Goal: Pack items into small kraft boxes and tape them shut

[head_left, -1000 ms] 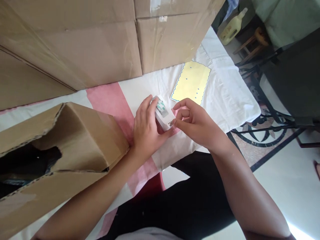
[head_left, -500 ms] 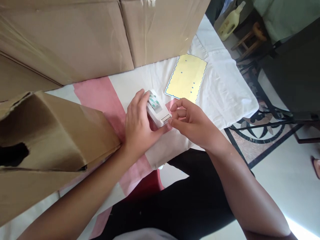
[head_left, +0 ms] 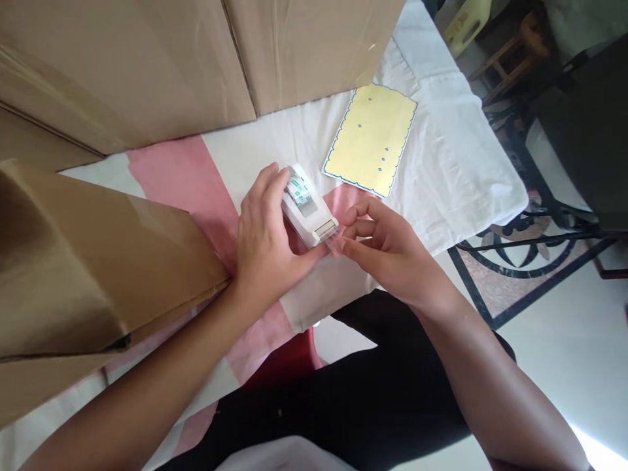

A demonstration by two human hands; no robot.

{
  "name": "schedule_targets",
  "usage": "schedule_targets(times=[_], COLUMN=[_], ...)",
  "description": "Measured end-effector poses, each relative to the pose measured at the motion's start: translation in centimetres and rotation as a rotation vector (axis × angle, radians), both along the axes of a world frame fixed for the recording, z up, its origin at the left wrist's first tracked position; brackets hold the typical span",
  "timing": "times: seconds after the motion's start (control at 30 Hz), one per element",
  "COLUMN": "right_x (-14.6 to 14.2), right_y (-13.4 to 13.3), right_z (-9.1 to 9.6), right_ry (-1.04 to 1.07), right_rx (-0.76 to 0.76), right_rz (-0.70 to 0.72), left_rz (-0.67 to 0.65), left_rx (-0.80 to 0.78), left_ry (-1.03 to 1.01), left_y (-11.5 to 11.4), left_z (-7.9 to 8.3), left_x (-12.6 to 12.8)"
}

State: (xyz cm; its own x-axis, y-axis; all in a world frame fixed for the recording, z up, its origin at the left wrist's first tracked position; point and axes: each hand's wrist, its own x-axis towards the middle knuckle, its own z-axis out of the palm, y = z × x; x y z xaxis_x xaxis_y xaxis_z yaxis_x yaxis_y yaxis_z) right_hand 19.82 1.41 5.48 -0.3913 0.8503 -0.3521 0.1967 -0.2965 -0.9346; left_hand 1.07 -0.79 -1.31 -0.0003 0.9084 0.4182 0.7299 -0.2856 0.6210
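Observation:
A white tape dispenser [head_left: 314, 220] with green print on its clear window is tilted above the pink and white cloth. Wrapped round its left side and lower end is my left hand [head_left: 267, 226], fingers behind and thumb below. At the cutter end, my right hand [head_left: 377, 239] pinches the end of a short strip of clear tape [head_left: 334, 241]. That strip spans the small gap between the cutter and my fingertips. Beyond my right hand, a yellow card [head_left: 371, 140] with a blue scalloped border lies flat on the cloth.
Big cardboard boxes [head_left: 147, 72] stand along the back of the table. An open carton [head_left: 147, 229] sits by my left forearm. The cloth-covered table [head_left: 471, 176] ends at the right. A wooden stool [head_left: 515, 55] and a yellow jug [head_left: 466, 29] are on the floor beyond.
My right fingers have moved slightly away from the cutter, and a short length of clear tape now shows between. The view has shifted a little; my left hand still holds the dispenser.

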Motion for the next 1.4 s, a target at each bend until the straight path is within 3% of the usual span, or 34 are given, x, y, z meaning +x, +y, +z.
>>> schedule_targets(times=[0.6, 0.77, 0.9, 0.97, 1.07, 1.4], right_x=[0.6, 1.0, 1.1, 1.1, 1.1, 1.0], right_y=[-0.3, -0.8, -1.1, -1.1, -1.0, -1.1], right_z=[0.1, 0.6, 0.0, -0.2, -0.4, -0.6], right_ry=[-0.12, -0.347, -0.47, -0.531, -0.62, -0.665], right_rx=[0.014, 0.414, 0.664, 0.723, 0.782, 0.862], right_rz=[0.029, -0.018, 0.193, 0.235, 0.173, 0.235], left_rz=[0.006, 0.009, 0.003, 0.003, 0.015, 0.022], left_rx=[0.028, 0.043, 0.0, 0.001, -0.001, -0.007], left_ry=[0.018, 0.012, 0.0, -0.007, -0.021, -0.008], left_y=[0.1, 0.1, 0.0, 0.0, -0.1, 0.0], left_z=[0.1, 0.1, 0.2, 0.3, 0.4, 0.2], left_x=[0.1, 0.1, 0.0, 0.1, 0.2, 0.0])
